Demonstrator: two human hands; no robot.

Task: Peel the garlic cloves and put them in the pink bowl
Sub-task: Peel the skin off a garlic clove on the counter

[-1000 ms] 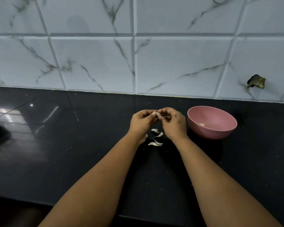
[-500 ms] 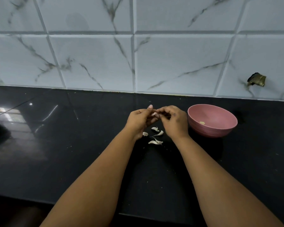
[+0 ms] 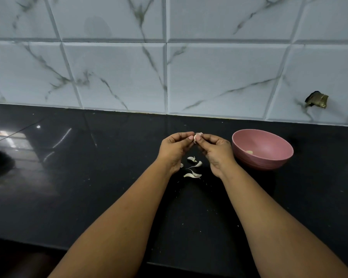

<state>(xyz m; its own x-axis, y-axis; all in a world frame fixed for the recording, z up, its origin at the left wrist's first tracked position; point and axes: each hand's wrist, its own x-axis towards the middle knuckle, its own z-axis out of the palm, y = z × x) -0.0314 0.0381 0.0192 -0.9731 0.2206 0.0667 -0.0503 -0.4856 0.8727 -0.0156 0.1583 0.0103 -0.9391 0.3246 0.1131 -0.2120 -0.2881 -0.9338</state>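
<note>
Head view, glossy black counter (image 3: 88, 197), marble-veined wall tiles (image 3: 219, 77), both hands' fingers (image 3: 190, 138) pinching garlic clove (image 3: 197, 135)

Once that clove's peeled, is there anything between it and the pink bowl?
Nothing visible. The garlic clove is pinched between the left hand and right hand, and the pink bowl stands open-topped just right of the right hand. The peel scraps lie below the hands, off that path.

A small pale garlic clove (image 3: 197, 136) sits pinched at fingertip height — left of the pink bowl (image 3: 269, 144), which holds one peeled clove (image 3: 249, 152).
</note>
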